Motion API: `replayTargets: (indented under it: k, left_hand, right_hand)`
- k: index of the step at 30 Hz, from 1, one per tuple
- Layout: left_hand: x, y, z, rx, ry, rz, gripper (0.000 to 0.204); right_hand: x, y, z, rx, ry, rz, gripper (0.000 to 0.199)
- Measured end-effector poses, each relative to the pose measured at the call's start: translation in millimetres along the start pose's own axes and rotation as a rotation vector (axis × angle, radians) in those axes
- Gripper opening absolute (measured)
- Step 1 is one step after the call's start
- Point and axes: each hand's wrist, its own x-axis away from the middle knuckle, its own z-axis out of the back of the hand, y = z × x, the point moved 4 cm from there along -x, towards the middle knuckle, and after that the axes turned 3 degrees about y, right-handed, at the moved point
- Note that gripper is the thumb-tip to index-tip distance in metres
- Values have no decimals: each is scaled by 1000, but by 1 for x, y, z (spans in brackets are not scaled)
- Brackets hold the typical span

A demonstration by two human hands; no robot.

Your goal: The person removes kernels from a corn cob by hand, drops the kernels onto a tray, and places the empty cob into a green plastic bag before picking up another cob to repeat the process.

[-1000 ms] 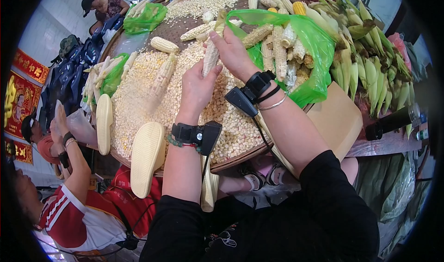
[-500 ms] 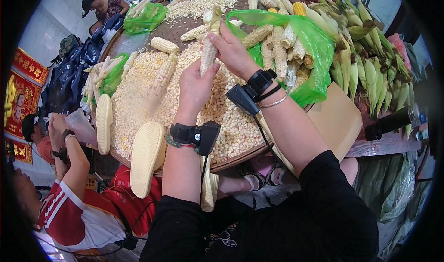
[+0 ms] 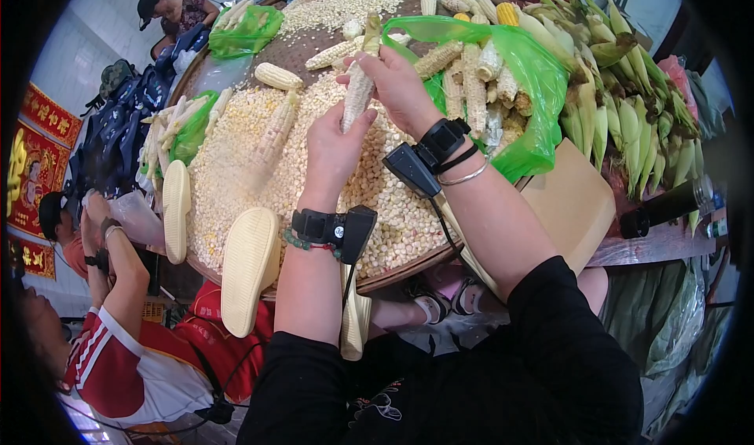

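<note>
A pale corn cob [image 3: 357, 96], mostly bare of kernels, is held between both my hands above the heap of loose kernels [image 3: 385, 178]. A strip of dry husk sticks up at its far end. My left hand [image 3: 334, 145] is closed round the near end, thumb along the side. My right hand [image 3: 402, 90] grips the upper part, its fingers wrapped behind the cob and partly hidden. Under and left of my hands, a cob with kernels [image 3: 276, 133] lies on the heap, and another cob [image 3: 278, 76] rests just beyond it.
A green plastic bag [image 3: 542, 76] of stripped cobs lies open on the right, beside a pile of husked-leaf corn [image 3: 620, 107]. Yellow slippers [image 3: 250, 272] stand along the near rim of the round tray [image 3: 416, 264]. At left, a co-worker's arm [image 3: 126, 272] is raised. A dark bottle [image 3: 667, 208] lies right.
The cob's husk end has shifted slightly down and to the right as the cob turned a little in my hands. Both hands keep their hold.
</note>
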Motion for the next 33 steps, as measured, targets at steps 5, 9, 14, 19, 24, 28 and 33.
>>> replayTargets:
  k: [5, 9, 14, 19, 24, 28, 33]
  left_hand:
    - [1, 6, 1, -45, -34, 83, 29]
    - [1, -1, 0, -12, -27, 68, 27]
    - [0, -4, 1, 141, -77, 164, 25]
    - [2, -1, 3, 286, -91, 316, 26]
    - [-1, -4, 5, 144, -26, 128, 24]
    - [1, 6, 6, 70, -11, 78, 28]
    - [2, 15, 7, -25, -3, 19, 30]
  right_hand:
    - [-4, 4, 6, 36, -21, 55, 29]
    - [-10, 7, 10, 298, -25, 145, 29]
    - [-16, 11, 11, 273, -90, 175, 28]
    - [-9, 4, 2, 121, -205, 187, 26]
    - [-3, 2, -3, 56, -130, 84, 27]
    - [-1, -4, -2, 21, -98, 72, 28]
    - [-2, -6, 3, -16, -45, 108, 28]
